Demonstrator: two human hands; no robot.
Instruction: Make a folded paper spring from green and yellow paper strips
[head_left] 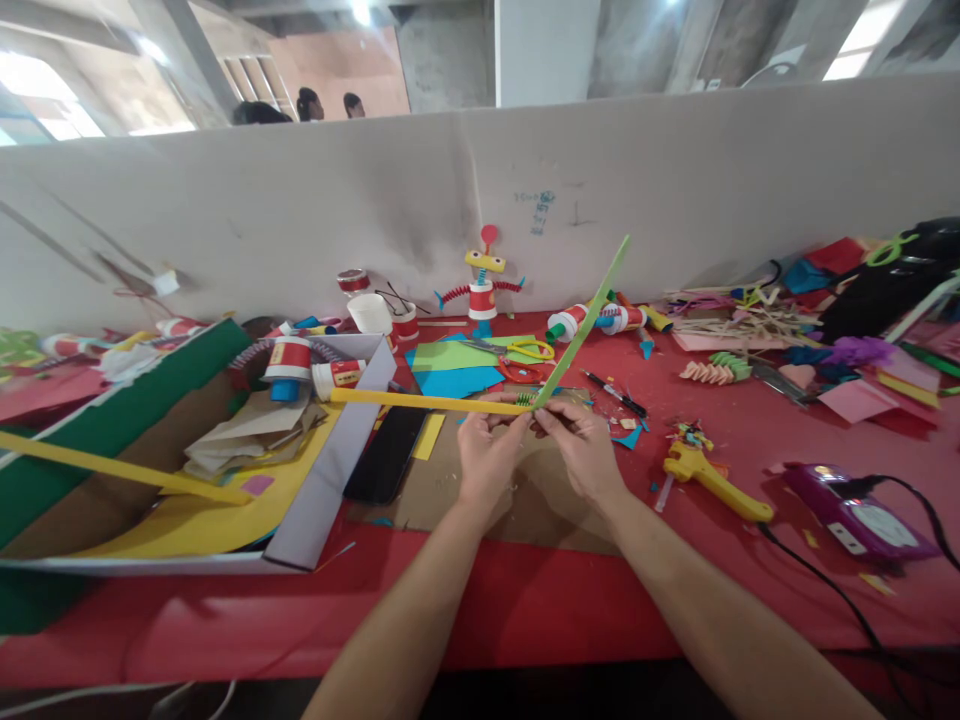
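Between my two hands are a yellow paper strip [427, 401] and a green paper strip [583, 336], meeting at a small folded stack. The yellow strip stretches out to the left, while the green one rises up to the right. My left hand [489, 450] is closed on the strips near where they cross. Thumb and fingers of my right hand [579, 445] pinch the green strip's lower end at the fold. Under both hands lies a brown cardboard sheet [427, 490]. Just left of them is a black phone [386, 455].
A paper-cup figure [482, 300] stands by the grey partition [300, 200]. Scissors [517, 348] lie on coloured paper. At right are a yellow glue gun [716, 483], its cord, and a purple power block [855, 515]. An open box [330, 480] holds paper at left.
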